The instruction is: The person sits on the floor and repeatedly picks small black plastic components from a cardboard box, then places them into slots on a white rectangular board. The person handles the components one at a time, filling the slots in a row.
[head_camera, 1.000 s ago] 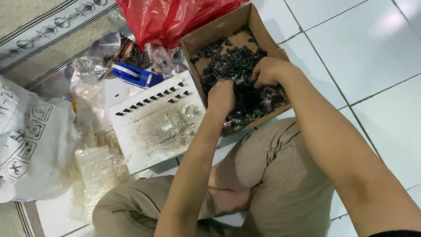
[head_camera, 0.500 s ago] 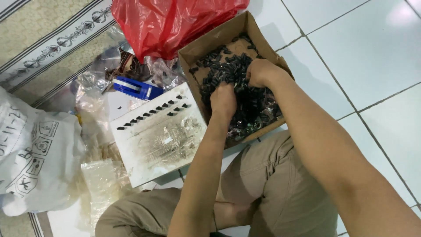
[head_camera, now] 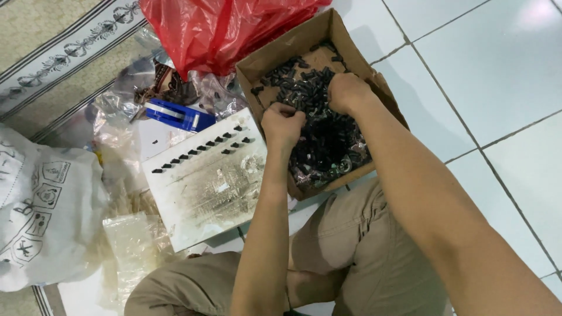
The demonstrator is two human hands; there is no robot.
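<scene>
I see both hands down in the cardboard box (head_camera: 357, 58) at twelve o'clock from my knees: my left hand (head_camera: 282, 124) curled shut on small black clips (head_camera: 328, 143), my right hand (head_camera: 346, 92) fisted in the pile, its contents hidden. The glossy, jumbled plastic pieces lie directly beneath both.
</scene>
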